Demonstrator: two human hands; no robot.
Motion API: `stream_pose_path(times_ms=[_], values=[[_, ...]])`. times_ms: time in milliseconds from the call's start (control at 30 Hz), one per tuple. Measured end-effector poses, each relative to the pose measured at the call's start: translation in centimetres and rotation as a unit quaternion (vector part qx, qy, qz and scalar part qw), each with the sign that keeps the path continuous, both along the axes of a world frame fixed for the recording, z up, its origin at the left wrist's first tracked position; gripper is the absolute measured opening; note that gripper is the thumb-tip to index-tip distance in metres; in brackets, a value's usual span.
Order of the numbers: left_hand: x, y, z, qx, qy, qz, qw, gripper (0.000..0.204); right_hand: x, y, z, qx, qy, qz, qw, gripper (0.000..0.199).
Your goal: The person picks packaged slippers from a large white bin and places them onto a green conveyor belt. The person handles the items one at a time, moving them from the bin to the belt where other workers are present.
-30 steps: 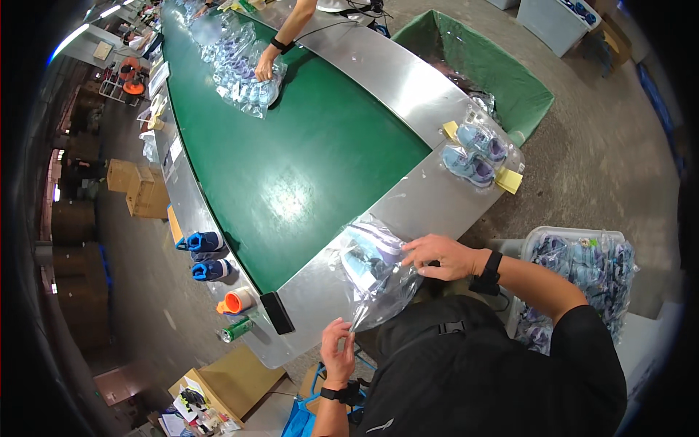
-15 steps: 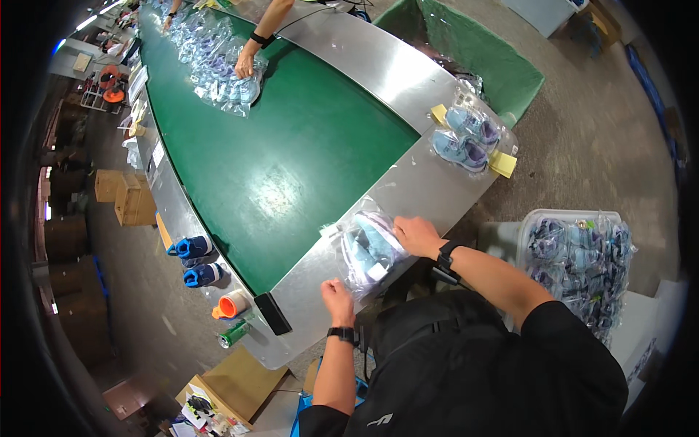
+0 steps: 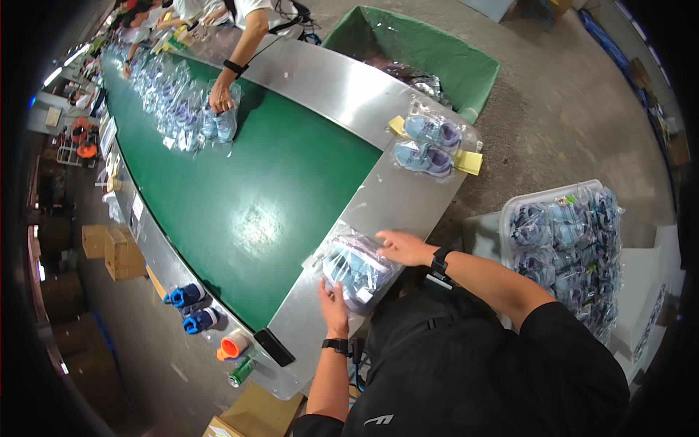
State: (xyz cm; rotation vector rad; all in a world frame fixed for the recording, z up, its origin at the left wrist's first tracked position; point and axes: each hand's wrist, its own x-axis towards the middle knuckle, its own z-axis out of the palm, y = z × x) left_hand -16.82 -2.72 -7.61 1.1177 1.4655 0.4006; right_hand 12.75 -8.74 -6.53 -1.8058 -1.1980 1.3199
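Nearby, bagged shoes (image 3: 429,146) on steel ledge (image 3: 393,200), full crate (image 3: 571,247), green bin (image 3: 429,51)

I wore a black short-sleeved shirt (image 3: 502,371) with a small white mark low on the front. My forearms were bare below the sleeves. On my left wrist sat a black watch (image 3: 336,345) with a dark band, under my left hand (image 3: 333,306). My right wrist carried another black watch (image 3: 439,260) with a pale patch on its strap, just behind my right hand (image 3: 405,247).
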Motion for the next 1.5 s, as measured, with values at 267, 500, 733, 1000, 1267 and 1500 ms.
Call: stream_pose_path(times_ms=[267, 500, 733, 1000, 1267, 1500], values=[[6.2, 2.8, 6.2, -0.418, -0.317, -0.019, 0.851, 0.053, 4.5, -0.6, 7.6, 0.047, 0.136, 0.02, 0.989, 0.06], [13.3, 4.4, 10.7, -0.582, -0.378, -0.162, 0.701, 0.072, 9.9, -7.8, 17.7, 0.275, -0.084, -0.012, 0.958, 0.093], [22.6, 0.3, 12.8, -0.595, -0.281, -0.309, 0.686, 0.063, 11.3, -15.0, 20.1, 0.23, -0.186, -0.223, 0.929, 0.097], [29.8, -8.7, 15.5, -0.369, -0.343, -0.344, 0.792, 0.053, 11.4, -23.1, 18.7, 0.193, 0.136, -0.517, 0.823, 0.071], [32.5, -15.0, 17.8, 0.033, -0.203, -0.561, 0.802, 0.07, 13.4, -27.6, 16.5, 0.297, 0.312, -0.6, 0.675, 0.057], [30.4, -13.4, 15.1, 0.008, -0.107, -0.644, 0.757, 0.064, 17.3, -36.0, 14.3, 0.216, -0.059, -0.657, 0.72, 0.059]])
